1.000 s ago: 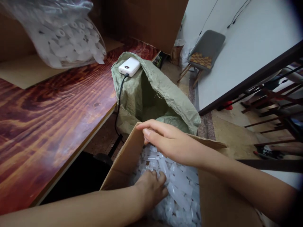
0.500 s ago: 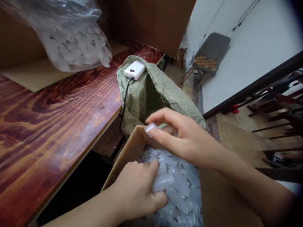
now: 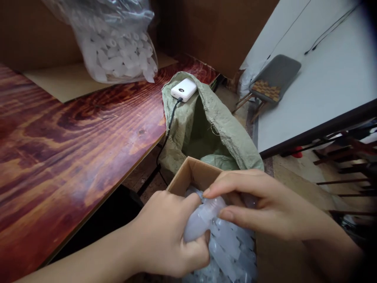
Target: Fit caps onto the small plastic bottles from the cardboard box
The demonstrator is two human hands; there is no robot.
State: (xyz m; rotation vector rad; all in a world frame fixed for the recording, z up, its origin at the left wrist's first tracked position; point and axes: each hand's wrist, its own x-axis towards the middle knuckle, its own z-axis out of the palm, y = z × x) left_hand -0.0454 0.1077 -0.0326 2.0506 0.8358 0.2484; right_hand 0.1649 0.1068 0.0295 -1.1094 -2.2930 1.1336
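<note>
Over the cardboard box (image 3: 203, 177), my left hand (image 3: 167, 236) grips a translucent white plastic tube (image 3: 196, 224) between thumb and curled fingers. A small clear cap (image 3: 216, 205) sits at the tube's right end. My right hand (image 3: 265, 204) has its thumb and index fingertip around that cap, touching it. Another clear piece (image 3: 249, 199) shows partly under its curled fingers. Many similar translucent tubes (image 3: 226, 251) fill the box beneath both hands.
A wood-grain table (image 3: 118, 145) runs along the left, with a clear bag of white tubes (image 3: 123, 55) on it. Behind the box stands a green woven sack (image 3: 226, 125), a white power bank (image 3: 184, 89) with a black cable on its rim. A grey chair (image 3: 277, 76) is farther back.
My right hand has come down with the small cap to the end of the tube in my left hand. The view has shifted a little, so the surroundings appear farther right.
</note>
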